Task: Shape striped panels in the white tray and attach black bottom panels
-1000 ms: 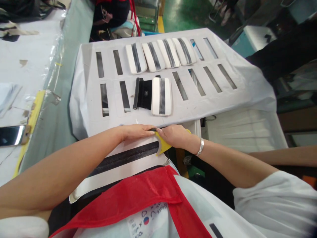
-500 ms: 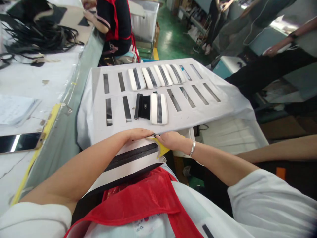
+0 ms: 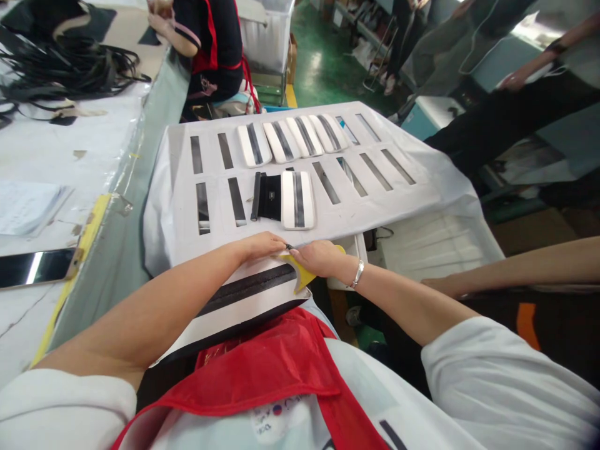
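Observation:
Across my lap lies a white bag-like piece with black stripes (image 3: 244, 310). My left hand (image 3: 263, 244) is closed at its top edge near the right end, with the fingertips at a small dark bit (image 3: 289, 247). My right hand (image 3: 316, 257) meets it there, fingers closed around a yellow, curved-edged piece (image 3: 304, 278) whose kind I cannot make out. Just beyond my hands, a white pouch with a dark stripe (image 3: 298, 200) lies beside a black strap-like piece (image 3: 269, 197). Several similar striped pouches (image 3: 281, 141) lie farther back.
A white board with slots (image 3: 370, 206) stands ahead. The left bench (image 3: 117, 137) carries a phone (image 3: 37, 267), papers (image 3: 28, 206) and black straps (image 3: 84, 59). A co-worker's forearm (image 3: 515, 265) reaches in at right; another person (image 3: 210, 56) sits beyond the board.
The view has shifted slightly. My hands stay together at the edge of the striped piece, with nothing plainly taken or let go. More of the co-worker's hand shows at right.

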Demonstrator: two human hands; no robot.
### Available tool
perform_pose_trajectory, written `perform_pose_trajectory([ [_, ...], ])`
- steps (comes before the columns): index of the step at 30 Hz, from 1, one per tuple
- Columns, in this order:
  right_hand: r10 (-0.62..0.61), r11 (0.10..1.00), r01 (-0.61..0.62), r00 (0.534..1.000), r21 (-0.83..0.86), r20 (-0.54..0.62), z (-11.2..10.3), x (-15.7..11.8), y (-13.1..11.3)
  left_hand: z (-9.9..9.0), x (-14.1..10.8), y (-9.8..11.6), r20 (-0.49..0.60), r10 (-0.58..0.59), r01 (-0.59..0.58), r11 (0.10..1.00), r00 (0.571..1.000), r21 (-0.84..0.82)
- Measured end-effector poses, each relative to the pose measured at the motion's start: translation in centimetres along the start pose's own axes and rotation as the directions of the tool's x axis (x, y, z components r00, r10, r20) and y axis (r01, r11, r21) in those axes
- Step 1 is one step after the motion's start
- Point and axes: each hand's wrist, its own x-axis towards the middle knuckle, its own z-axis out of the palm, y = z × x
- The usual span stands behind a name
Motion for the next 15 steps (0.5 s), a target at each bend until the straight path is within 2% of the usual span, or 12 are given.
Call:
perform_pose_trajectory([
  [5, -0.055, 0.998, 0.054, 0.998, 0.01, 0.031, -0.4, -0.3, 1.8, 0.2, -0.4, 1.0, -0.057, -0.023, 0.032, 0.986, 0.998, 0.163],
  [7, -0.06, 0.998, 0.06, 0.998, 0.004, 0.006, 0.0, -1.7, 2.9, 0.2, -1.2, 0.9, -0.117, -0.003, 0.029, 0.976, 0.993, 0.216],
  [9, -0.004, 1.0, 0.004, 1.0, 0.005, -0.028, 0.9, -3.7, 3.5, 0.6, -2.7, 0.8, -0.184, 0.029, 0.018, 0.968, 0.982, 0.251],
  [12, 0.051, 0.999, -0.051, 0.998, 0.009, -0.031, 3.1, -6.7, 2.7, 2.5, -5.6, 0.8, -0.226, 0.14, -0.053, 0.934, 0.964, 0.352],
  [15, 0.124, 0.992, -0.122, 0.991, 0.037, -0.041, 5.0, -8.1, 0.7, 5.7, -8.3, 1.2, -0.203, 0.266, -0.107, 0.813, 0.942, 0.573],
])
